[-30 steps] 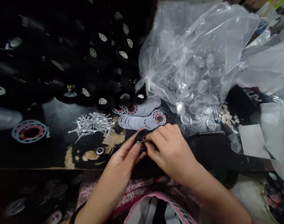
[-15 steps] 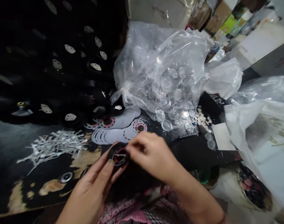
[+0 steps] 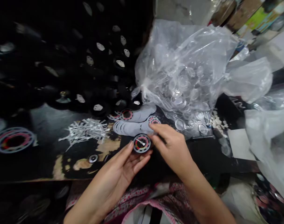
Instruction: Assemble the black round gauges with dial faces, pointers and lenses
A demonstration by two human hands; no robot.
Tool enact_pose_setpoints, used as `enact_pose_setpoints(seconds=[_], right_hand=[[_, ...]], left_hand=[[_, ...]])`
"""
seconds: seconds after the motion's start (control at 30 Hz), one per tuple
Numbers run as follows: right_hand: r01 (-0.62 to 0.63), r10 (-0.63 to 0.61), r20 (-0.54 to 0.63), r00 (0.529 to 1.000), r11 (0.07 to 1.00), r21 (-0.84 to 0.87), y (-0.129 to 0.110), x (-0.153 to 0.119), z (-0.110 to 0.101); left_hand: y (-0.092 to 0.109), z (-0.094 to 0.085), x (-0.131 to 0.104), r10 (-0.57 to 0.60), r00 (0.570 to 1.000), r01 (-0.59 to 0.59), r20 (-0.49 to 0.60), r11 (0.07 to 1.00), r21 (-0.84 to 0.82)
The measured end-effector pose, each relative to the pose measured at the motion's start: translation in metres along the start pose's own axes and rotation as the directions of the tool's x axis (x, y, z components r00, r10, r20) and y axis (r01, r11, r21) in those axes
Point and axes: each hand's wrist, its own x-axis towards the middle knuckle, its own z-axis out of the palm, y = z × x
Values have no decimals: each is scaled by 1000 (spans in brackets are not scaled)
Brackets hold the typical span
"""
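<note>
A small round black gauge (image 3: 142, 143) with a red and black dial and a white pointer faces up in my left hand (image 3: 125, 165), thumb at its left rim and fingers beneath. My right hand (image 3: 171, 144) is just right of the gauge, index finger and thumb apart, with nothing visible between them. Overlapping grey dial discs (image 3: 134, 128) are spread just beyond the gauge. A pile of white pointers (image 3: 86, 132) lies on the black table (image 3: 174, 161) to the left. Near the front edge lies a small metal ring (image 3: 93, 159).
A clear plastic bag (image 3: 186, 62) of round transparent covers stands at the back. Many black gauge bodies with white plates (image 3: 98, 107) are heaped at the back left. A larger dial disc (image 3: 13, 140) lies far left. Small white bits (image 3: 218, 121) and a white card (image 3: 241, 144) are right.
My view has swung left, so the table sits further right. My right fingers have come off the dial to its right side. The gauge now shows its face with the pointer uncovered.
</note>
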Motion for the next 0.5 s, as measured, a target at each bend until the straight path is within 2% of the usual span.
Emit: enact_pose_setpoints(seconds=[0.13, 0.23, 0.3, 0.4, 0.43, 0.5], right_hand=[[191, -185, 60, 981, 975, -115, -20, -14, 16], [281, -274, 65, 959, 951, -129, -24, -16, 16], [220, -219, 30, 975, 976, 0, -26, -13, 12], [-12, 16, -15, 1000, 978, 209, -30, -3, 10], [-70, 73, -5, 997, 972, 226, -32, 0, 11], [-108, 106, 20, 994, 974, 201, -34, 5, 15]], left_hand=[[6, 1, 0, 52, 998, -51, 20, 997, -64], [7, -1, -1, 121, 991, -121, 48, 993, -8], [5, -4, -2, 160, 985, -167, 70, 981, 98], [0, -8, -2, 237, 960, -274, 150, 905, 324], [-1, -10, -2, 260, 948, -314, 185, 864, 394], [-4, -13, -3, 287, 924, -379, 252, 781, 496]])
